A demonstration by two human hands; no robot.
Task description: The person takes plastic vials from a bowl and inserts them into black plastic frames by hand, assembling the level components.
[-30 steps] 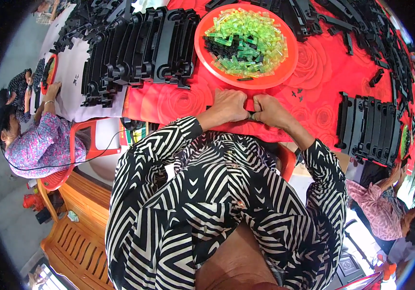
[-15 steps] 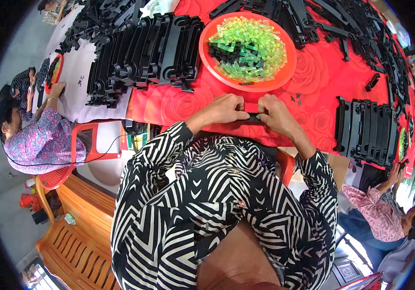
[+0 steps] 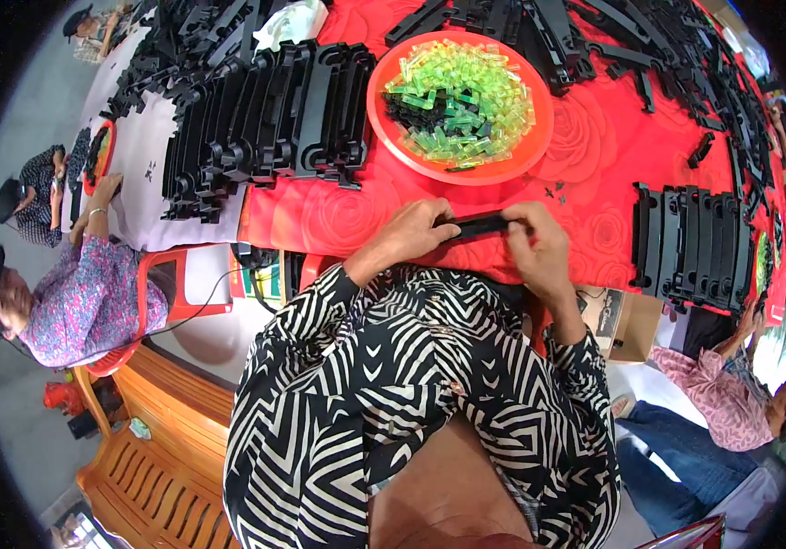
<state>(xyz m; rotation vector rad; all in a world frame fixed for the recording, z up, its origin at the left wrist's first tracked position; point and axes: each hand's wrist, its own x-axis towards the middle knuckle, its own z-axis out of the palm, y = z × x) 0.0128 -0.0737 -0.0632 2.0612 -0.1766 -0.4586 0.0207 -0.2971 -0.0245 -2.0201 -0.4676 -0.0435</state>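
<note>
Between my hands, just above the table's near edge, is a long black plastic part (image 3: pixel 480 227). My left hand (image 3: pixel 418 231) grips its left end between thumb and fingers. At the other end, my right hand (image 3: pixel 537 245) is closed on it, fingers curled over the top. Beyond them stands a round red basin (image 3: pixel 539 157) holding many small yellow-green clear pieces (image 3: pixel 470 69) and a patch of small black pieces (image 3: pixel 416 112). The part's underside is hidden from me.
Stacked black plastic parts (image 3: pixel 269 114) stand at the left, with another row (image 3: pixel 693 245) at the right. Loose black parts (image 3: pixel 594 37) lie along the back. A red rose-patterned cloth (image 3: pixel 580 137) covers the table. Co-workers sit at left (image 3: pixel 96 293) and right (image 3: pixel 713 393).
The black part now shows between my hands, which have moved slightly apart. My right hand has turned and shifted a little to the right and nearer. The view has tilted slightly.
</note>
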